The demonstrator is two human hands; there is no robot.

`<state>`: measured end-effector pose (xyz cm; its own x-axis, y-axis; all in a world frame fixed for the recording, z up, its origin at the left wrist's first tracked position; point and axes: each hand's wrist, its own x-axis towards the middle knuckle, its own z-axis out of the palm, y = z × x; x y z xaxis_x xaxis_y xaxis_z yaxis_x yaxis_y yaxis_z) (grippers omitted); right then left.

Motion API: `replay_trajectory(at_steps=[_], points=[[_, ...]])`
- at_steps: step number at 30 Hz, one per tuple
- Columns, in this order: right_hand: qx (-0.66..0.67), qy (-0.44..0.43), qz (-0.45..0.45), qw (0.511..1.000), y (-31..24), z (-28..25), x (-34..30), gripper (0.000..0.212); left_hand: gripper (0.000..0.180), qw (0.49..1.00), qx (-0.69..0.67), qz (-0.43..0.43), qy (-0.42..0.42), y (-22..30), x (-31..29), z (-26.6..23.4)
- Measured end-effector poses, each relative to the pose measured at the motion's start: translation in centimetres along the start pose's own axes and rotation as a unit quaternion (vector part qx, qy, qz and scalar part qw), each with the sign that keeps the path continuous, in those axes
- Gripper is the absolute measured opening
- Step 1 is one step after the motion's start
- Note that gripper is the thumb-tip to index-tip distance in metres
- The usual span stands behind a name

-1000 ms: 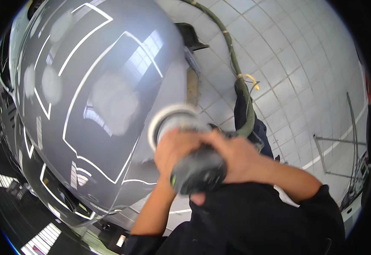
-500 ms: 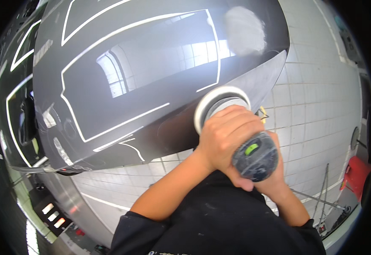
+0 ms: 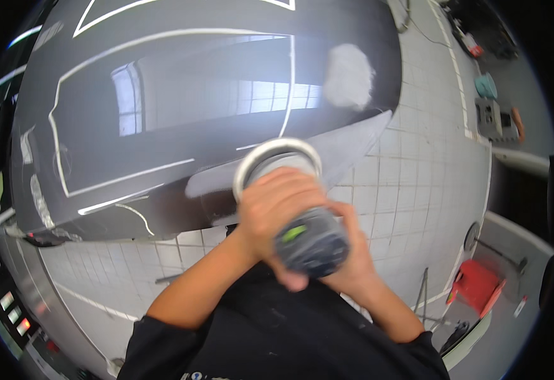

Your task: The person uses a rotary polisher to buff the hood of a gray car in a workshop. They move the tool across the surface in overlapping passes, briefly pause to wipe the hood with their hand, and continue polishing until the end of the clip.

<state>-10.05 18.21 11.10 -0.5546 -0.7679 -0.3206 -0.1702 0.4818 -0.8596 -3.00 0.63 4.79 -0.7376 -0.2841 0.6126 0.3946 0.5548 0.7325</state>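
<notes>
Both of my hands grip a round power sander (image 3: 302, 237) with a dark body and a green patch on top. My left hand (image 3: 270, 209) wraps over its front, right behind the white disc pad (image 3: 277, 161). My right hand (image 3: 353, 259) holds the rear of the body from the right. The pad lies against the lower edge of a glossy dark grey car panel (image 3: 182, 107) marked with white tape lines. A dull whitish sanded patch (image 3: 348, 76) shows on the panel's upper right.
White tiled floor (image 3: 416, 183) spreads below and right of the car. A red cart (image 3: 476, 285) stands at the lower right, a grey box and a teal thing (image 3: 486, 85) at the upper right. A panel with lit buttons (image 3: 11, 310) is at the lower left.
The view has swung, so the car panel now fills the top of the picture. Sander and hands sit a little lower along the panel's edge; the grip is the same.
</notes>
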Motion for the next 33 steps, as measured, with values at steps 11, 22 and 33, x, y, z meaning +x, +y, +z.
replay_trajectory(at_steps=[11,22,33], points=[[0.018,0.072,0.01,0.997,9.9,-3.6,-2.2,0.056,0.077,0.999,-0.028,-0.016,-0.01,-0.5,1.9,7.9],[-0.138,-0.127,-0.147,0.971,-3.3,7.4,-1.4,0.092,0.078,0.996,0.03,-0.054,0.064,5.2,-8.5,-8.7],[-0.01,0.054,-0.009,0.998,6.6,-5.1,-1.0,0.074,0.091,0.997,-0.058,0.011,0.044,-1.0,0.7,8.0]])
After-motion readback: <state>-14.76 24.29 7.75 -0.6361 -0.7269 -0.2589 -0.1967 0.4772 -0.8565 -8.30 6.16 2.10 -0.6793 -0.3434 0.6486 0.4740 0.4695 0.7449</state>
